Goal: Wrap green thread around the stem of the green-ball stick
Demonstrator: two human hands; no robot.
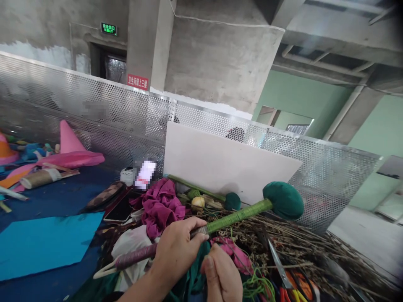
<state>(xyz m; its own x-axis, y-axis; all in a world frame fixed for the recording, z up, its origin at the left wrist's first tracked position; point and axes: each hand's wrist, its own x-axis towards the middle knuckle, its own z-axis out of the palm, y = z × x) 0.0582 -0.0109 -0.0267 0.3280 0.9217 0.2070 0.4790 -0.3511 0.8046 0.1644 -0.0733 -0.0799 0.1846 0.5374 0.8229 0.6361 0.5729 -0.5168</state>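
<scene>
My left hand is closed around the shaft of a mallet-shaped stick, held tilted up to the right. Its shaft is wound with green thread toward the head and purple thread toward the lower left end; the head is a dark green padded ball. Just below the shaft, my right hand is closed in a pinch, and what its fingers grip is hidden. Pink cloth and loose green thread lie beside it. Scissors rest to the right, their blades pointing away.
Dry twigs spread across the right side. Behind the hands are magenta cloth, a lit phone and a second, smaller green-headed stick. A white board leans on a perforated metal screen. A blue sheet lies left.
</scene>
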